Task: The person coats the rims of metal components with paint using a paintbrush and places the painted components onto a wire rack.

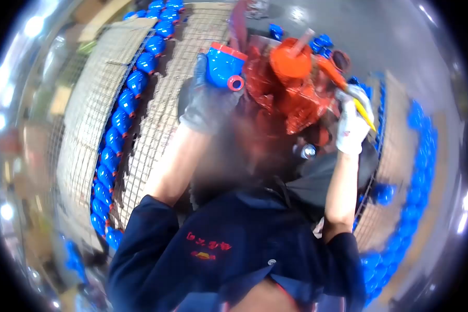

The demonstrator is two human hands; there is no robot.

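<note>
My left hand [210, 106], in a grey stained glove, is closed around a glossy blue casting [221, 66]. The casting has a red rim along its top and a red ring round a small opening. In a white glove, my right hand [351, 117] grips a paintbrush [365, 115] with a yellow handle; its red-coated end points up and left. Between the hands is a round container of red paint [285, 65] with a stick standing in it. Red-smeared plastic sheeting [301, 104] hangs around and below the container.
To my left, a wire mesh rack [158, 114] carries a long row of blue castings [122, 119] with red edges. Another rack with blue castings [418, 171] stands at my right. A small shiny can [307, 151] sits near my right wrist. More blue pieces [322, 44] lie beyond the paint.
</note>
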